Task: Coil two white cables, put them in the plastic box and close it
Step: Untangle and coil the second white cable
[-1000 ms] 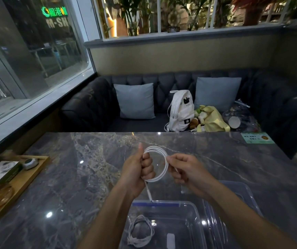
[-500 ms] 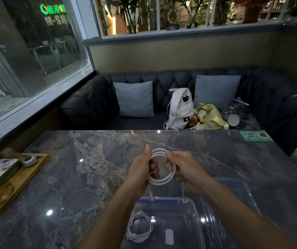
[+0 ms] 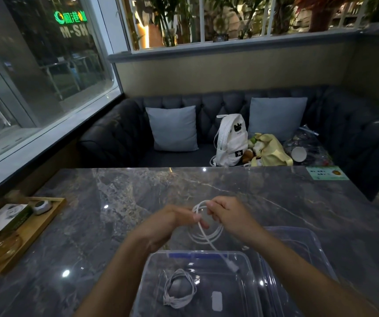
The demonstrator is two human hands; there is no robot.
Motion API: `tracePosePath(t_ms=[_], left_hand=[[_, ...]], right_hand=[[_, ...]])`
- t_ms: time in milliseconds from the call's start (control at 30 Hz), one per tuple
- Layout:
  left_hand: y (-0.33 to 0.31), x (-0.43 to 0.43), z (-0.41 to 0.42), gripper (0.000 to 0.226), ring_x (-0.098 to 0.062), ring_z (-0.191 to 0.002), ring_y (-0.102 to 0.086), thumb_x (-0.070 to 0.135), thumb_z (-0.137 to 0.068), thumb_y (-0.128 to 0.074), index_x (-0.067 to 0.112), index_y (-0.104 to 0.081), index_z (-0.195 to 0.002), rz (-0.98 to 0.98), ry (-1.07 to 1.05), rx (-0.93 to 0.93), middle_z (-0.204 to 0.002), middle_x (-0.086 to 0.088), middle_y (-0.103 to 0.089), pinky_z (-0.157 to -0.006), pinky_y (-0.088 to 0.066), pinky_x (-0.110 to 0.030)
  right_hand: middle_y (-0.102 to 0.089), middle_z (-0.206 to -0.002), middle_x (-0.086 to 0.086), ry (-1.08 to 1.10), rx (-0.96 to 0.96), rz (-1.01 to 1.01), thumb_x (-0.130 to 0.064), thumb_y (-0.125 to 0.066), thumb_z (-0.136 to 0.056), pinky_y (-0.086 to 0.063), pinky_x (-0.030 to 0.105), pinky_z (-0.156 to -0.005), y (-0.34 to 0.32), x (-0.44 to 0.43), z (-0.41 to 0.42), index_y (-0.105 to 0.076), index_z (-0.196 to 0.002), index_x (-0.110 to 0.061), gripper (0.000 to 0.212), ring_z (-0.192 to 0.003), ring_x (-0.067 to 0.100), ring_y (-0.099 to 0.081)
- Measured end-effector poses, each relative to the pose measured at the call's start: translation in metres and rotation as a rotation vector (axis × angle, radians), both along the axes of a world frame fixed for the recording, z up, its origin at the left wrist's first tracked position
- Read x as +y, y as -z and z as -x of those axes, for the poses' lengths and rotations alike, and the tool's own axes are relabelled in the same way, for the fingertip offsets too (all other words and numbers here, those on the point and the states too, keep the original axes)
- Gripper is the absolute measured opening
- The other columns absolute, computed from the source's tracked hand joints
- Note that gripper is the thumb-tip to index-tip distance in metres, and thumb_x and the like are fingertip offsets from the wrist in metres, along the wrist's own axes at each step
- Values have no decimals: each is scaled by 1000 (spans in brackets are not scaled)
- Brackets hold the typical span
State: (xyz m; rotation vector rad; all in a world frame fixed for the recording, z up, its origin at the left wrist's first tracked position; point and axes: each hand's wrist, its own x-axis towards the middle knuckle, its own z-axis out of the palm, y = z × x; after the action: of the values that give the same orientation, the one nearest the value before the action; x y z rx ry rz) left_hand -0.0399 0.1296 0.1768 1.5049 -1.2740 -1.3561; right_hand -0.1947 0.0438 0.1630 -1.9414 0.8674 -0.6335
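A clear plastic box (image 3: 249, 263) stands open at the table's near edge. One coiled white cable (image 3: 179, 291) lies on its floor at the left. Above the box's far rim I hold a second white cable (image 3: 207, 236) wound into loops. My left hand (image 3: 168, 223) pinches the loops from the left, and my right hand (image 3: 228, 217) grips them from the right. The cable's free end with its plug (image 3: 232, 265) hangs down over the box's far right part. The clear lid (image 3: 310, 248) lies to the right, partly under the box.
A dark marble table (image 3: 138, 202) carries a wooden tray (image 3: 35, 232) at the left with a small carton, a round white device and a glass dish. A green card (image 3: 327, 173) lies at the far right. Behind are a sofa, cushions and bags.
Both hands have dropped lower and closer together. The coil, held upright before, now hangs flatter between them, and the loose end with its plug has swung right over the box.
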Motion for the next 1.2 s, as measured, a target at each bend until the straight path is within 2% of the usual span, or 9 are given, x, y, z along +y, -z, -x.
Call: tracePosePath(t_ms=[200,300,467,600,733,867,967,1100,1200], left_hand=[[18,3,17,18,-21,-58,-68,11,-60,-82,11,-64,-62,194,-335,134,-59,-7,-70,-56,-55,-25],[21,3,21,36,-21,-53,-68,-1,-69,-76,12,-44,-77,274,-467,14,-64,-3,-71,-49,-52,-24],[32,0,33,22,-24,-44,-63,4,-86,-55,18,-41,-76,336,-694,-252,-70,-14,-59,-38,-46,-28],[34,-2,39,25,-17,-63,-67,-4,-83,-54,19,-43,-86,317,-763,-115,-82,-9,-61,-47,-47,-21],[33,1,29,17,-11,-78,-62,11,-82,-66,23,-58,-91,405,-584,-258,-85,1,-66,-67,-46,-21],[25,16,20,3,-1,-65,-51,35,-82,-60,35,-62,-79,499,-228,-467,-68,11,-55,-60,-39,-13],[21,23,16,11,-2,-62,-48,32,-84,-56,27,-65,-81,492,-151,-483,-64,12,-52,-58,-36,-13],[23,26,9,20,-2,-53,-43,30,-77,-71,38,-57,-66,434,-126,-601,-53,13,-49,-52,-32,-12],[26,28,8,18,-4,-57,-45,30,-67,-79,34,-61,-69,357,-217,-696,-69,12,-50,-55,-35,-12]], right_hand=[[-45,-51,0,-10,-153,-232,-16,-47,-93,-29,10,-35,-4,3,1,-55,-64,-11,31,-31,-1,-40],[-44,-51,2,-16,-186,-260,-15,-47,-94,-29,10,-33,-4,5,3,-54,-63,-11,31,-29,-1,-38],[-43,-50,0,-49,-253,-214,-12,-47,-93,-29,9,-38,1,16,-1,-55,-64,-10,30,-32,0,-38],[-45,-50,-2,-85,-233,-147,-13,-48,-92,-30,10,-44,2,19,-1,-55,-61,-15,32,-38,-1,-39],[-45,-50,-3,-64,-242,-160,-14,-48,-93,-30,10,-43,2,17,6,-56,-63,-15,30,-38,-1,-39],[-44,-50,-2,-37,-256,-213,-15,-49,-92,-29,8,-36,1,9,21,-57,-62,-16,31,-33,0,-39],[-46,-47,-7,-78,-268,-247,-16,-50,-92,-28,9,-36,3,9,26,-58,-61,-18,32,-33,0,-37],[-50,-56,-6,-121,-77,65,-21,-50,-92,-37,23,-53,9,10,25,-57,-65,-22,28,-50,5,-44],[-60,-65,5,-167,-50,578,-22,-49,-91,-44,33,-56,14,16,25,-63,-77,-8,24,-57,18,-54]])
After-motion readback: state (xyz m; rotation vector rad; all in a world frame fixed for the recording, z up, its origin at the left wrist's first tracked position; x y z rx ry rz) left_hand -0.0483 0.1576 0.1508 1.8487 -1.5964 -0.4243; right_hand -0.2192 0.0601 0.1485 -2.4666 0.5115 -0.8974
